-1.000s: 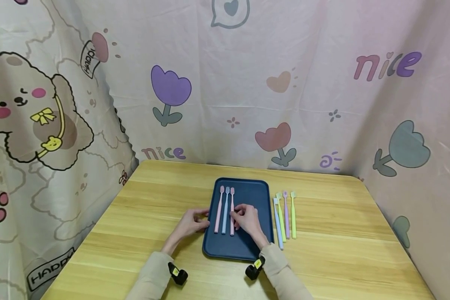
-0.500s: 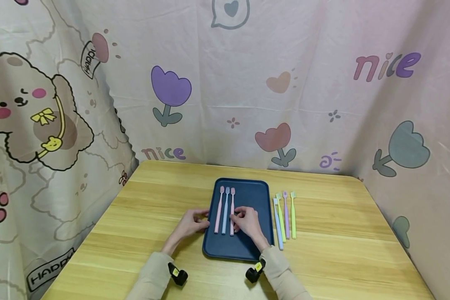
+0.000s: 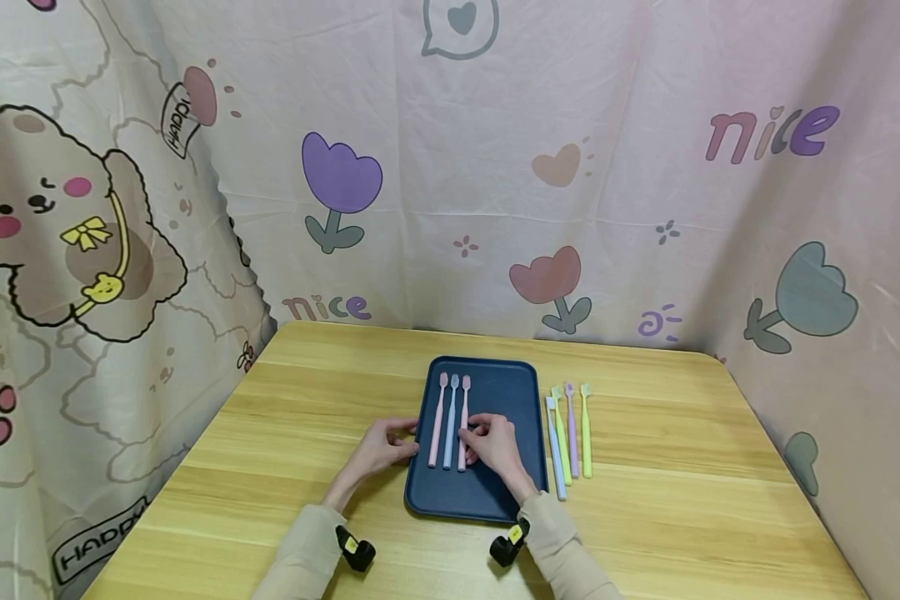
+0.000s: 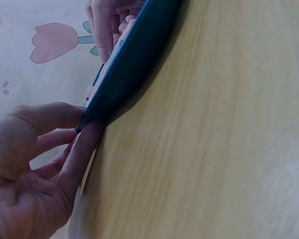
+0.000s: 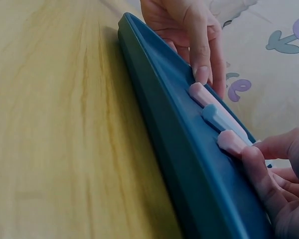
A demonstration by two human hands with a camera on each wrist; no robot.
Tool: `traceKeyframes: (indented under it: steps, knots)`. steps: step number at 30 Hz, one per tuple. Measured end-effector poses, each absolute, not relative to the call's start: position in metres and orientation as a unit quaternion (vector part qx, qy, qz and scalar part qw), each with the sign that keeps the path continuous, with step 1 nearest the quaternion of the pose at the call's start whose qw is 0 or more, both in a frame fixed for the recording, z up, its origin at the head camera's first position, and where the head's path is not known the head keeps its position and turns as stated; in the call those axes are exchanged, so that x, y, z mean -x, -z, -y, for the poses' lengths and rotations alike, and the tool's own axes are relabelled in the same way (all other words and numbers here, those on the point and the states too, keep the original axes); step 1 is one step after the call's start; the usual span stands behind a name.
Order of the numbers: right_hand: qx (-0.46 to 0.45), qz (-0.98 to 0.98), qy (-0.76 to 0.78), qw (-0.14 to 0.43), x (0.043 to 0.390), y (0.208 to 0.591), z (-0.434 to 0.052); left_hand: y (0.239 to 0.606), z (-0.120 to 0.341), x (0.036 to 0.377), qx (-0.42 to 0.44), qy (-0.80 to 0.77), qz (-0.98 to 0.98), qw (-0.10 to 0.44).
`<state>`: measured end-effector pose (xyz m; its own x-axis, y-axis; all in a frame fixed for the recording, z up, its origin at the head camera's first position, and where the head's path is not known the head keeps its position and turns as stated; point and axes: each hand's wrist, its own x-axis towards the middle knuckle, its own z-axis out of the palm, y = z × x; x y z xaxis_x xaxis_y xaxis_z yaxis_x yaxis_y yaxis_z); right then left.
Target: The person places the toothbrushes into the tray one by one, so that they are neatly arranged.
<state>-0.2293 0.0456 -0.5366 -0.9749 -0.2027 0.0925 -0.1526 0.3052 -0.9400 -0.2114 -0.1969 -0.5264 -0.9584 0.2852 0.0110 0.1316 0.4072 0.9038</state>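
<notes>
Three toothbrushes lie side by side on the dark blue tray (image 3: 498, 387): a pink one (image 3: 437, 425) at the left, a blue one (image 3: 451, 417) in the middle and another pink one (image 3: 465, 406) at the right. The right hand (image 3: 495, 442) pinches the right pink toothbrush by its handle between thumb and finger; in the right wrist view its handle end (image 5: 230, 143) sticks out past the fingertips. At the tray's left rim is the left hand (image 3: 378, 447). In the left wrist view its thumb and finger pinch that rim (image 4: 89, 112).
Several more toothbrushes lie on the wooden table just right of the tray: a blue one (image 3: 556, 450), a green one (image 3: 562, 433), a purple one (image 3: 572, 433) and another green one (image 3: 587, 433). A printed curtain (image 3: 450, 167) hangs behind the table.
The right hand has shifted very slightly left, and the handle end of the right pink toothbrush has moved a little left with it. The left hand and tray look unchanged.
</notes>
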Motion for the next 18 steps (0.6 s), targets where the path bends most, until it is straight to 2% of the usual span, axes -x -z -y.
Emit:
traceKeyframes:
  steps: [7,11,18]
  knots:
    - [0.102,-0.81,0.577,0.026,0.229,0.537,-0.045,0.521,0.194,0.207,-0.126,-0.526,-0.838,0.068]
    - [0.104,-0.809,0.577,0.024,0.23,0.537,-0.045,0.502,0.192,0.199,-0.132,-0.539,-0.829,0.075]
    - [0.112,-0.806,0.58,0.021,0.23,0.537,-0.046,0.524,0.198,0.209,-0.128,-0.538,-0.83,0.072]
